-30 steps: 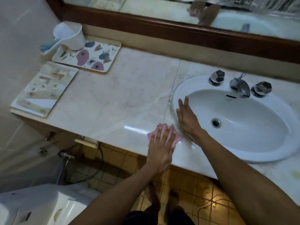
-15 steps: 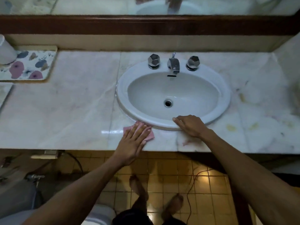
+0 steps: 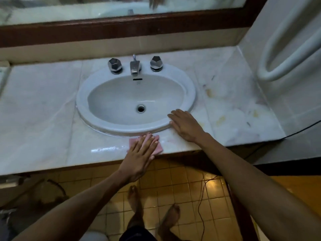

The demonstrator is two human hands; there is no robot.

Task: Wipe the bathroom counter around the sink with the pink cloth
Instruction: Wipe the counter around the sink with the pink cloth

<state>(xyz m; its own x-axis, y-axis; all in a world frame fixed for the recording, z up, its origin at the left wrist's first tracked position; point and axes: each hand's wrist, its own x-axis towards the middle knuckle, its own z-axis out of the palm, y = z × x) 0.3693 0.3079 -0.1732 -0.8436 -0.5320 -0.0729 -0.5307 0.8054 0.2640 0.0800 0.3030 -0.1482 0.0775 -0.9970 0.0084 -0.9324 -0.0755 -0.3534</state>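
Both hands lie flat and open: the left hand (image 3: 141, 154) presses the pink cloth (image 3: 157, 148) onto the marble surface (image 3: 41, 119) just before the sink (image 3: 189, 94) rim, the right hand (image 3: 185, 125) braces beside it. Near the edge, the cloth could slide off the wet stone.

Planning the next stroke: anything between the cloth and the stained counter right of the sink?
Yes: the right hand rests flat on the counter at the sink rim, directly right of the pink cloth under the left hand.
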